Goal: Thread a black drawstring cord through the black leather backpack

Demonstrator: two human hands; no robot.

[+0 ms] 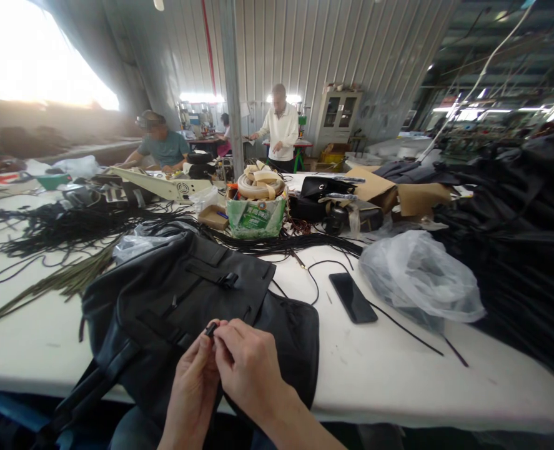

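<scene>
A black backpack (pixel 164 300) lies on the table before me, its flap spread to the right and its straps hanging over the front edge. Above it, my left hand (pixel 195 378) pinches a small black fitting (pixel 210 329) between thumb and fingertips. My right hand (pixel 251 356) is closed, with thumb and fingers pressed together at the fitting's right end. Its exact kind is too small to make out, and my right fingers partly cover it. A black strap buckle (pixel 228 280) shows on the backpack's front.
A black phone (pixel 353 298) and a clear plastic bag (pixel 421 275) lie to the right. Black cords (pixel 70 219) spread at the left. Behind the backpack stands a green-white container (pixel 257 217) with rolled strips. Dark material (pixel 524 250) is heaped far right. Several people work beyond the table (pixel 398 381).
</scene>
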